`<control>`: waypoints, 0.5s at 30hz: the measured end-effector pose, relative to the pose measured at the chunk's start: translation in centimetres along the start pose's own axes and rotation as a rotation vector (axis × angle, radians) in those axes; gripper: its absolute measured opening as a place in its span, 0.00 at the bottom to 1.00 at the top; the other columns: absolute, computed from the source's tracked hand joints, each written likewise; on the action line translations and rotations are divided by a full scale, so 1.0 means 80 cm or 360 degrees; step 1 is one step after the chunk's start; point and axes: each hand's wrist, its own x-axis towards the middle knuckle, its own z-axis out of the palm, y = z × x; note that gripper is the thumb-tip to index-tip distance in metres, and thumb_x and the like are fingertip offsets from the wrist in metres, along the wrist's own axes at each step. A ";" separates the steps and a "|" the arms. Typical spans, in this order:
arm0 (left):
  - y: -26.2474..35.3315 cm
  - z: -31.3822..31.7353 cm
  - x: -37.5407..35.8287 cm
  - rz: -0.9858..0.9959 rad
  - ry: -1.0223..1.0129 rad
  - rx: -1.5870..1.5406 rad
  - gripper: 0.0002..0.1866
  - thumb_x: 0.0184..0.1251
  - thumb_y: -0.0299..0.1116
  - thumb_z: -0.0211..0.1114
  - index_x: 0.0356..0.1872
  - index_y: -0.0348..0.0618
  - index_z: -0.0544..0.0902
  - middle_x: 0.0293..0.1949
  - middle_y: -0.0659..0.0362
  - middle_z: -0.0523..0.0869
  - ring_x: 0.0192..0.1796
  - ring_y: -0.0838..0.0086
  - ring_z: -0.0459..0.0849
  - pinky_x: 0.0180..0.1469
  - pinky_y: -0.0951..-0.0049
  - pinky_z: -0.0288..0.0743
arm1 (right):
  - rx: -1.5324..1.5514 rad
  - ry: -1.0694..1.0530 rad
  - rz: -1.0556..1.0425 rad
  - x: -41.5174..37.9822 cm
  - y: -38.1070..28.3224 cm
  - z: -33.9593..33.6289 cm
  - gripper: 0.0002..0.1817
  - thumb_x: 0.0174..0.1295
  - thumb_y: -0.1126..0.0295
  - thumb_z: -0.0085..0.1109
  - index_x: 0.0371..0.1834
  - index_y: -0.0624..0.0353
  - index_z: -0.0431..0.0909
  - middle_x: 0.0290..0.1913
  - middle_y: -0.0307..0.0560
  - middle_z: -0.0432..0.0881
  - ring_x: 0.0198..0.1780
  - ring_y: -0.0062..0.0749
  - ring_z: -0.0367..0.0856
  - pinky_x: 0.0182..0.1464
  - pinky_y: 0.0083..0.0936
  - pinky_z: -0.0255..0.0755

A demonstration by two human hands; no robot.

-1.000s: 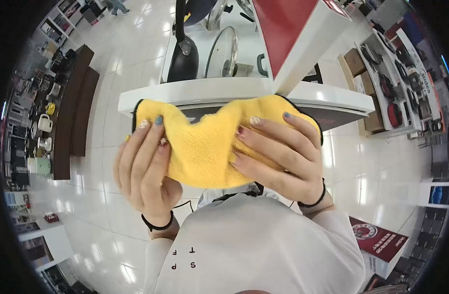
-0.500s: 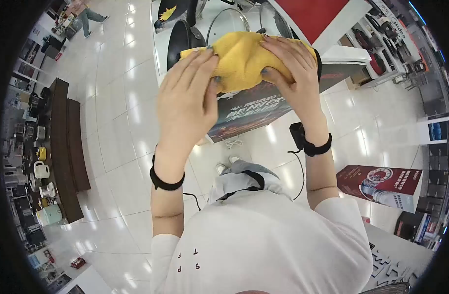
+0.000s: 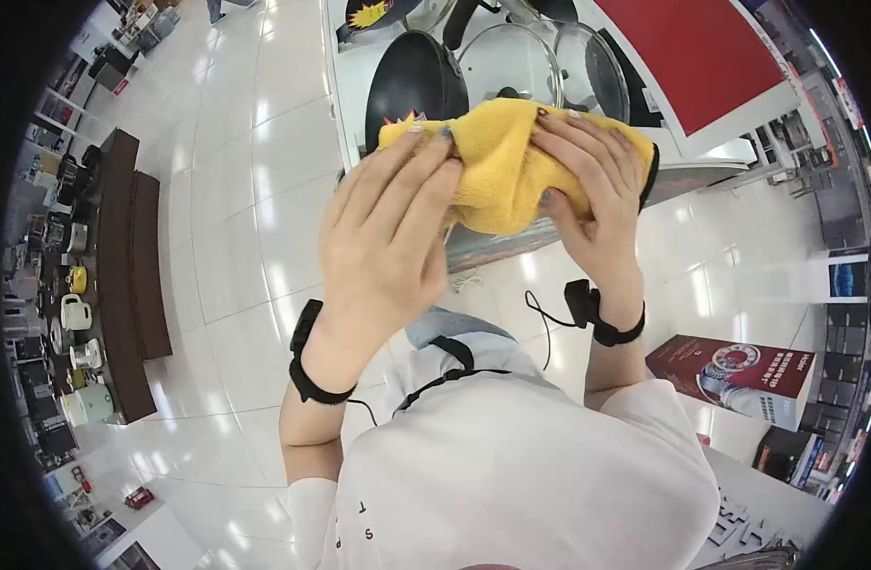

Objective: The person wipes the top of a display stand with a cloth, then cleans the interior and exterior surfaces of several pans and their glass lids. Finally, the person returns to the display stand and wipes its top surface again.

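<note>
A yellow cloth (image 3: 497, 195) is bunched between my two hands, close over the front edge of a white display counter (image 3: 345, 104). My left hand (image 3: 383, 223) presses its fingers onto the left side of the cloth. On the opposite side, my right hand (image 3: 597, 195) has its fingers spread over the fabric, thumb at the lower edge. A black edge runs along the cloth's right end; whether something lies inside the folds, I cannot tell. Just beyond stand a black pan (image 3: 411, 85), a glass lid (image 3: 511, 66) and another glass lid (image 3: 592, 76).
A red panel with a white border (image 3: 692, 62) stands at the counter's right. Dark brown shelving (image 3: 122, 285) with small appliances lines the left. At the lower right is a red advertising box (image 3: 739, 370). Glossy tiles (image 3: 221, 247) cover the floor. A person's legs (image 3: 228, 11) show far off.
The view has shifted, so the pan and lids show more fully. Both hands remain on the cloth, now lower and farther right in view, and the left wrist has turned.
</note>
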 end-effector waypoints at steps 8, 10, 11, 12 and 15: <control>-0.058 0.007 0.023 0.0203 -0.0092 -0.0662 0.18 0.54 0.23 0.68 0.48 0.36 0.88 0.53 0.51 0.90 0.57 0.55 0.89 0.54 0.61 0.82 | -0.0012 0.0018 0.0301 0.009 -0.019 0.008 0.22 0.70 0.55 0.56 0.57 0.57 0.85 0.63 0.49 0.86 0.70 0.49 0.76 0.77 0.48 0.52; -0.063 0.008 0.025 0.0261 -0.0117 -0.0706 0.17 0.51 0.24 0.68 0.46 0.36 0.88 0.52 0.50 0.90 0.55 0.56 0.90 0.52 0.63 0.82 | -0.0003 0.0030 0.0365 0.009 -0.022 0.008 0.23 0.74 0.51 0.52 0.54 0.58 0.85 0.62 0.51 0.86 0.69 0.51 0.76 0.77 0.49 0.52; -0.064 0.009 0.025 0.0298 -0.0124 -0.0706 0.17 0.51 0.24 0.68 0.45 0.35 0.88 0.52 0.50 0.90 0.55 0.56 0.90 0.51 0.63 0.83 | 0.0023 0.0106 0.0437 0.010 -0.029 0.014 0.23 0.74 0.52 0.52 0.53 0.59 0.86 0.60 0.52 0.87 0.68 0.51 0.76 0.77 0.48 0.53; -0.069 0.012 0.025 0.0349 -0.0116 -0.0736 0.17 0.51 0.25 0.67 0.44 0.35 0.88 0.52 0.50 0.90 0.54 0.58 0.90 0.51 0.64 0.83 | 0.0030 0.0139 0.0504 0.008 -0.032 0.016 0.23 0.75 0.52 0.52 0.52 0.59 0.85 0.60 0.52 0.87 0.68 0.51 0.77 0.77 0.48 0.53; -0.083 0.017 0.031 0.0396 -0.0154 -0.0887 0.17 0.51 0.26 0.68 0.45 0.35 0.88 0.51 0.51 0.89 0.54 0.58 0.90 0.50 0.65 0.82 | 0.0029 0.0258 0.0644 0.010 -0.042 0.028 0.22 0.76 0.52 0.51 0.49 0.60 0.85 0.58 0.53 0.88 0.67 0.50 0.77 0.78 0.48 0.53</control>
